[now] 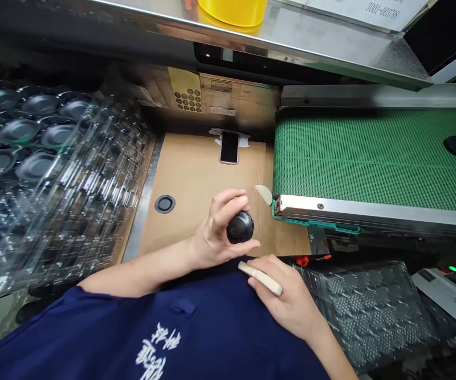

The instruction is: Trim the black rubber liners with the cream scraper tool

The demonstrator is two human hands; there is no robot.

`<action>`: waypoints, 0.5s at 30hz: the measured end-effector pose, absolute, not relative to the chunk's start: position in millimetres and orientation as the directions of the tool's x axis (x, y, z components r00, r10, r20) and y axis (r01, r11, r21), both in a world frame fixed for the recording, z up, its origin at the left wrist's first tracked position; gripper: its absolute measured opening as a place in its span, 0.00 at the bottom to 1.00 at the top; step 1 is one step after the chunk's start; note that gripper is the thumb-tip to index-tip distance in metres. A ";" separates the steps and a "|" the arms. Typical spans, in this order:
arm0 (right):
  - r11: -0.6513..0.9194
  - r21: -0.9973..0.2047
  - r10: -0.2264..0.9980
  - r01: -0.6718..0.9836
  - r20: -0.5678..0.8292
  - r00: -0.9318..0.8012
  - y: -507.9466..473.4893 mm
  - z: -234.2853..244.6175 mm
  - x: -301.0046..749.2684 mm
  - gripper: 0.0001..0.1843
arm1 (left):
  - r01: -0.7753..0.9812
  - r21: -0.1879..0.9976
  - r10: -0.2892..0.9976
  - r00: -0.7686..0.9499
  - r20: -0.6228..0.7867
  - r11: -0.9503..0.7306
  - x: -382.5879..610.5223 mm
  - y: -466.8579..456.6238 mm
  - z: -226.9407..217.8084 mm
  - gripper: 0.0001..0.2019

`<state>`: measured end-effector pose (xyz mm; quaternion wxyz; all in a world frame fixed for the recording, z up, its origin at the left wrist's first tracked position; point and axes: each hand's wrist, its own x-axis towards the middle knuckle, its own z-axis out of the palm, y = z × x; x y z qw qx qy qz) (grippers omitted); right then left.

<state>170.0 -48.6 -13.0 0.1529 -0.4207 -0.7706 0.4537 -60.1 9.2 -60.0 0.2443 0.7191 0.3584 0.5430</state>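
Trays of clear plastic (105, 169), frame left, holding round black parts (18, 129); rounded black piece (240, 228) clamped in left grip (217, 232); cream stick (260, 278), slanting down rightward, pinched in right grip (291, 296).

At centre, the black round piece (240, 227) looks like smooth, glossy plastic, and the pale stick (262, 278) at five o'clock is smooth and matt. The cardboard (188, 174) at eleven is matt; the clear plastic trays (93, 174) at nine gleam. The green belt (362, 158) at three has a rough face and a smooth metal rail (370, 208); the shirt (220, 332) at six is matt cloth.
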 end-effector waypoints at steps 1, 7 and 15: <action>0.210 -0.832 0.786 0.513 -0.169 -0.595 -48.5 -14.4 169.9 0.13 | 0.269 0.803 0.847 0.156 0.508 -0.531 -63.7 12.0 -70.6 0.47; 0.103 -0.843 0.791 0.527 -0.253 -0.558 -47.2 -22.6 167.2 0.12 | 0.417 0.905 0.996 0.062 0.068 -0.088 -96.7 40.9 -159.5 0.13; 0.037 -0.848 0.800 0.529 -0.292 -0.524 -46.2 -28.7 168.0 0.12 | 0.702 0.706 0.987 -0.158 0.029 0.092 -139.8 32.5 -210.2 0.19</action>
